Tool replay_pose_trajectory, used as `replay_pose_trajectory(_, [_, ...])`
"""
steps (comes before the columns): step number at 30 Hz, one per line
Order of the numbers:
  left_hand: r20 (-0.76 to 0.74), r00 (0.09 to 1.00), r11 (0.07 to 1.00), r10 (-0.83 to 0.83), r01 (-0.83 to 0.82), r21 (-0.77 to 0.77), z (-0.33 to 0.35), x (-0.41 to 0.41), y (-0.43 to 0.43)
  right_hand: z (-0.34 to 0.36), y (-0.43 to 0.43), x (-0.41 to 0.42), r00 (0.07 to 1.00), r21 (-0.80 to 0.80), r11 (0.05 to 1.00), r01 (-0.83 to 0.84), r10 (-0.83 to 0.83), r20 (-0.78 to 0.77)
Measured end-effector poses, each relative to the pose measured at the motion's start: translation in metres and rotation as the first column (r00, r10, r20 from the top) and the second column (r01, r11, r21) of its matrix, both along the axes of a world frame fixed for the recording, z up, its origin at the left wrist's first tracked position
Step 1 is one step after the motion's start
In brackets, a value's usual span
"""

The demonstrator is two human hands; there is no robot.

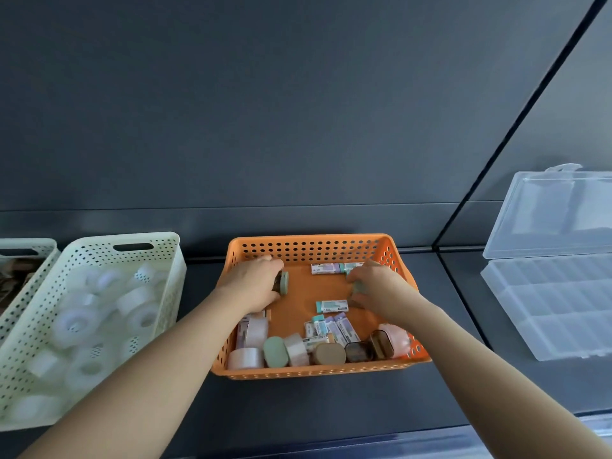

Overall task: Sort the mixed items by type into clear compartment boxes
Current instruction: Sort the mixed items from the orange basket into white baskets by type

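An orange perforated basket (pixel 390 256) sits in front of me with mixed small items. Inside it, my left hand (pixel 256 283) grips a green-lidded oval tin (pixel 283 282) at the back left. At the back right my right hand (pixel 374 286) pinches a small green item (pixel 357 288), partly hidden by the fingers. Boxed erasers (pixel 331 306) lie on the basket floor, with more of them (pixel 334 329) lower down. Tape rolls (pixel 246 357) and oval tins (pixel 275 351) crowd the front wall. A clear compartment box (pixel 556 306) stands open at the right.
A pale green perforated basket (pixel 139 241) full of white tape rolls stands to the left, with another basket (pixel 29 246) beyond it at the frame edge. The clear box's lid (pixel 556 207) leans up against the dark wall. The dark tabletop runs between basket and box.
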State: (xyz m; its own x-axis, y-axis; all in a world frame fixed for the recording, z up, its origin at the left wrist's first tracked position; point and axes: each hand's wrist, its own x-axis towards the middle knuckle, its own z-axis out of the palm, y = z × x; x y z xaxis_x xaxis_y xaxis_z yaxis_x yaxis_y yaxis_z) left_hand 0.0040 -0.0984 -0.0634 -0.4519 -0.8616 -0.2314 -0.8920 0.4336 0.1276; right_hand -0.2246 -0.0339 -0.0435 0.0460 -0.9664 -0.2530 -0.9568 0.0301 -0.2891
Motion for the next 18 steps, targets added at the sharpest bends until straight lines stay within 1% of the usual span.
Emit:
replay_pose_trajectory(2, [-0.077,0.997,0.999,0.020,-0.017,0.042,0.003,0.000,0.004,0.004,0.006,0.003,0.989,0.006,1.000,-0.006,0.005,0.146])
replay_pose_trajectory(4, [-0.165,0.985,0.997,0.050,-0.041,0.061,0.012,0.004,0.011,0.009,0.011,0.008,0.962,-0.004,0.999,-0.053,0.052,0.267])
replay_pose_trajectory(6, [-0.282,0.955,0.995,0.092,-0.076,0.069,0.024,0.011,0.023,0.012,0.015,0.017,0.924,0.003,0.996,-0.084,0.076,0.375])
replay_pose_trajectory(8, [-0.401,0.901,0.987,0.162,-0.142,0.078,0.037,0.023,0.036,0.014,0.017,0.030,0.895,0.052,0.992,-0.117,0.082,0.439])
replay_pose_trajectory(11, [-0.544,0.794,0.960,0.271,-0.267,0.089,0.044,0.042,0.056,0.011,0.016,0.051,0.894,0.101,0.978,-0.182,0.122,0.431])
replay_pose_trajectory(14, [-0.611,0.703,0.920,0.365,-0.373,0.122,0.042,0.057,0.071,0.008,0.016,0.070,0.917,0.133,0.951,-0.279,0.223,0.332])
replay_pose_trajectory(16, [-0.629,0.668,0.903,0.398,-0.408,0.137,0.039,0.063,0.077,0.009,0.014,0.078,0.922,0.156,0.930,-0.334,0.288,0.258])
replay_pose_trajectory(18, [-0.640,0.649,0.895,0.411,-0.421,0.148,0.038,0.066,0.082,0.010,0.011,0.081,0.920,0.143,0.925,-0.351,0.312,0.239])
